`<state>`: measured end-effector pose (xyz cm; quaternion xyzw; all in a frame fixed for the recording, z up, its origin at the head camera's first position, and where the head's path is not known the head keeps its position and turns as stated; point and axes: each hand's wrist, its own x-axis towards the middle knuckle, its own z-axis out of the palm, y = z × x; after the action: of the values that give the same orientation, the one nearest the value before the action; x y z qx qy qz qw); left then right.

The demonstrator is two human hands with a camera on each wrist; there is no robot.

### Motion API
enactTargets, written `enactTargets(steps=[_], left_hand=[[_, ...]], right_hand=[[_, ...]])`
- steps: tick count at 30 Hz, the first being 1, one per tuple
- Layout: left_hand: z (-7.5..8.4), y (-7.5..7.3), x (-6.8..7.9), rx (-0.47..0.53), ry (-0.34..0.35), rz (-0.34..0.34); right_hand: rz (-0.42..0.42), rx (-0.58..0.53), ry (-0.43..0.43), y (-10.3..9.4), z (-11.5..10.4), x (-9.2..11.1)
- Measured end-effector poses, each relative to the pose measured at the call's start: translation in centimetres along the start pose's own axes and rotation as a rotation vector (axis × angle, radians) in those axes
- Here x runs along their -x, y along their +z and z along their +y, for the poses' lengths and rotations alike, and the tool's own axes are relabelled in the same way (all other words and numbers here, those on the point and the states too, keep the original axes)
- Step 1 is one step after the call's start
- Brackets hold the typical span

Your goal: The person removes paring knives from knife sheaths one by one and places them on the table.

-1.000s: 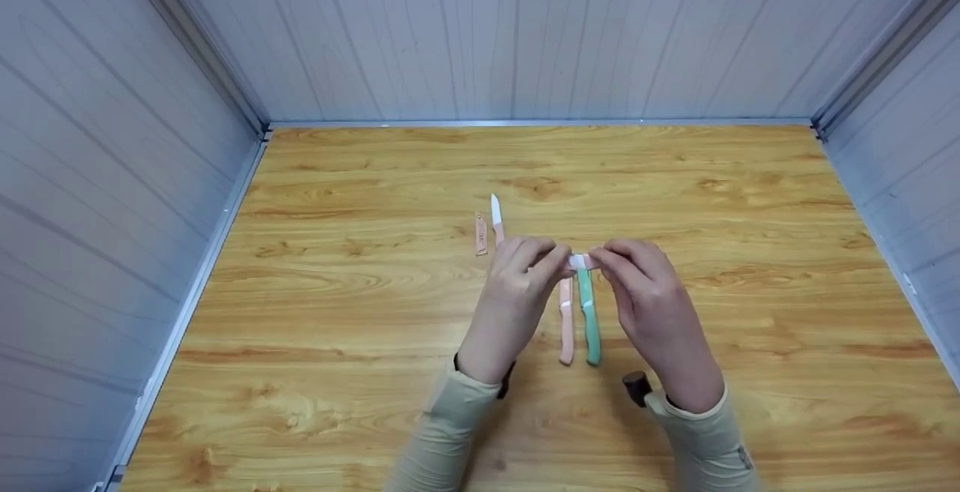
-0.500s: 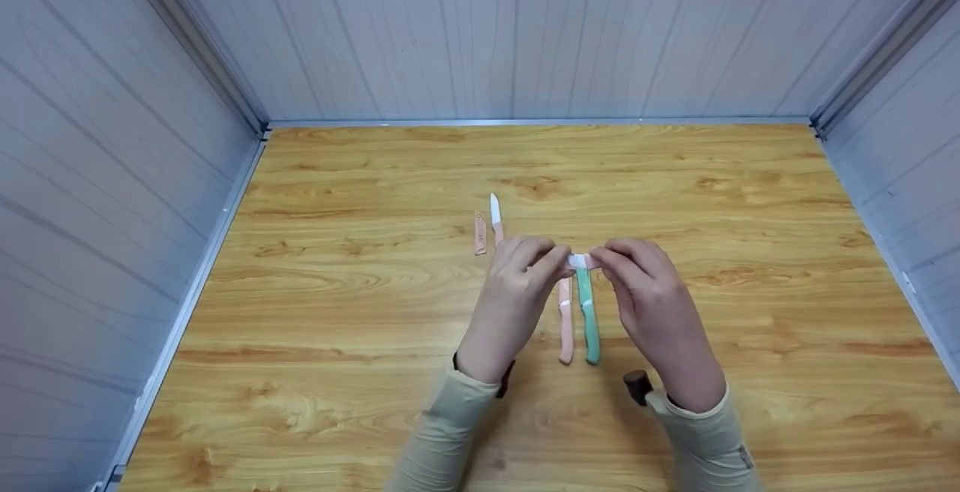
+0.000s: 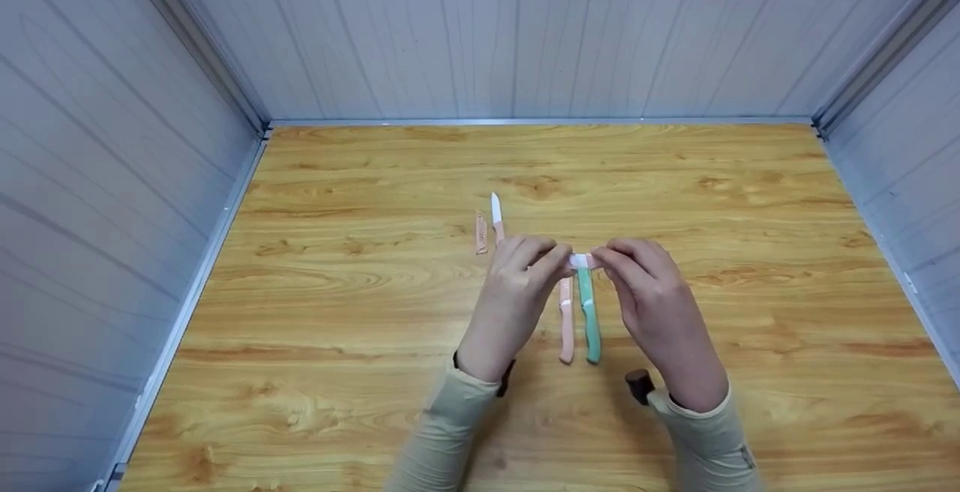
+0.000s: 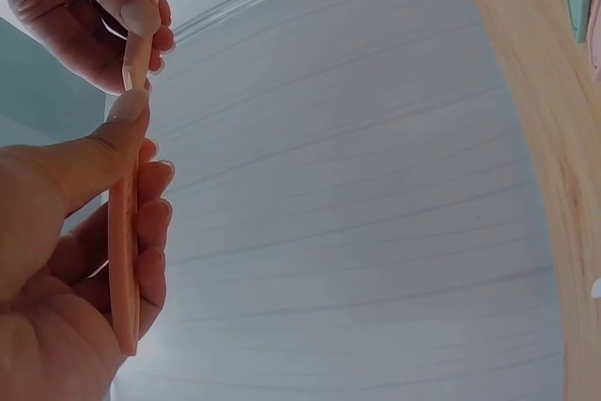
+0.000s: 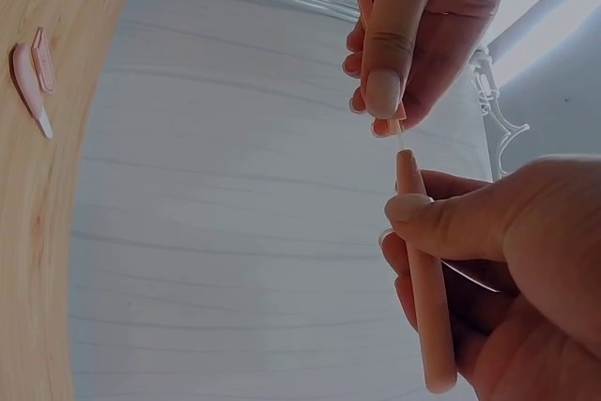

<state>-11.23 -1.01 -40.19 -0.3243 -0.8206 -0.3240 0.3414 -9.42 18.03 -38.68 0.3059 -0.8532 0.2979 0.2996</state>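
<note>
In the right wrist view, my right hand [image 5: 526, 260] grips the pink handle of a small knife [image 5: 430, 316], thumb laid along it. My left hand [image 5: 427, 35] pinches a pink blade sheath [image 4: 122, 251] between thumb and fingers. A short stretch of white blade shows between handle and sheath, with the rest of the blade covered by the sheath. Both hands are raised close together above the table, seen from behind in the head view. Below them lie a pink knife [image 3: 567, 331] and a green knife [image 3: 592, 331], side by side, their blades in matching sheaths.
Farther back on the wooden table [image 3: 337, 267] lies a pink-handled knife [image 3: 496, 208] with its white blade bare, its handle partly hidden by the left hand. Beside it is a loose pink sheath [image 3: 481, 233]. Pale panel walls [image 3: 480, 34] enclose the back and sides.
</note>
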Motion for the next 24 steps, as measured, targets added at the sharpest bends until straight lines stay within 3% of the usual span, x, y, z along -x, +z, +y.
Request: enactTargets(steps=[24], left_hand=[[-0.04, 0.02, 0.00, 0.007, -0.008, -0.001]], right_hand=[[-0.003, -0.005, -0.004, -0.27, 0.09, -0.05]])
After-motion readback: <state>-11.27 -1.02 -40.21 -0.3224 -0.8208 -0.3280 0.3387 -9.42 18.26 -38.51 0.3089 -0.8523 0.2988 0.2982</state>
